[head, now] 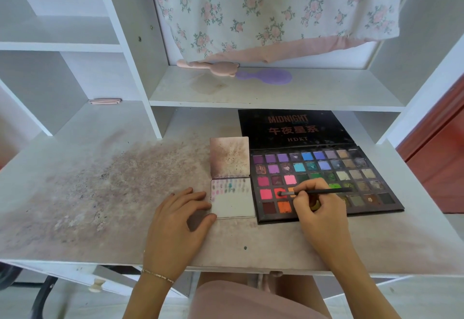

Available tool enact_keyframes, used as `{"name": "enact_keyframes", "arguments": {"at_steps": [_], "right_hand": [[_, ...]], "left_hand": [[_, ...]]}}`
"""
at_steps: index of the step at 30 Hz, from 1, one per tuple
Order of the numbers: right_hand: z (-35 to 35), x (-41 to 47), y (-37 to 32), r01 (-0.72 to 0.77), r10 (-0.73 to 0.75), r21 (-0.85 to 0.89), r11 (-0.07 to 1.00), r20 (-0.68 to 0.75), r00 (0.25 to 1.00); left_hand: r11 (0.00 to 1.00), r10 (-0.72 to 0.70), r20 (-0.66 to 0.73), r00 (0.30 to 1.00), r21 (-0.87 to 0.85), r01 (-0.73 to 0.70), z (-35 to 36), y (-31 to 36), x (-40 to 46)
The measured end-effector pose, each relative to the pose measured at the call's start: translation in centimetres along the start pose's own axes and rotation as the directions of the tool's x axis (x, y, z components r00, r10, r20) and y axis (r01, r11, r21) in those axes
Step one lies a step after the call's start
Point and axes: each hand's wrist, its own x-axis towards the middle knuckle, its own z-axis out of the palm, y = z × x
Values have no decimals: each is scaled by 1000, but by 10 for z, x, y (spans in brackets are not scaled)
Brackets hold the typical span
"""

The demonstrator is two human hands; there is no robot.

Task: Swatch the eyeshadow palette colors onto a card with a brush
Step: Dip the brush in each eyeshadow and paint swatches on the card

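While left hand point(179, 214) steadies card point(233, 204) — brush point(315, 192) dips.

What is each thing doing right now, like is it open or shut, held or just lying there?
Eyeshadow palette: open, lid folded back flat.
Brush: held, tip in a red pan.
Right hand: fingers pinch the brush.
Left hand: flat on the desk, thumb at the card's edge.
Card: lying flat, top rows swatched.
Pink comb: lying on the shelf.
Purple brush: lying beside it.
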Motion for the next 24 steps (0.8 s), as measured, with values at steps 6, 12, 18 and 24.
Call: {"name": "enact_keyframes", "arguments": {"at_steps": [6, 12, 18, 24], "right_hand": [[-1, -2, -2, 48, -47, 19, 999, -19, 999], [8, -4, -9, 76, -77, 95, 993, 5, 997], [38, -11, -23, 86, -104, 132, 988, 140, 985], [58, -12, -32, 96, -121, 119, 988, 225, 967]], "left_hand": [[1000, -5, 2, 1000, 6, 5, 0, 0, 0], [1000, -2, 5, 1000, 16, 2, 0, 0, 0], [1000, 2, 0, 1000, 17, -2, 0, -1, 0], [1000, 1, 0, 1000, 17, -1, 0, 0, 1]]}}
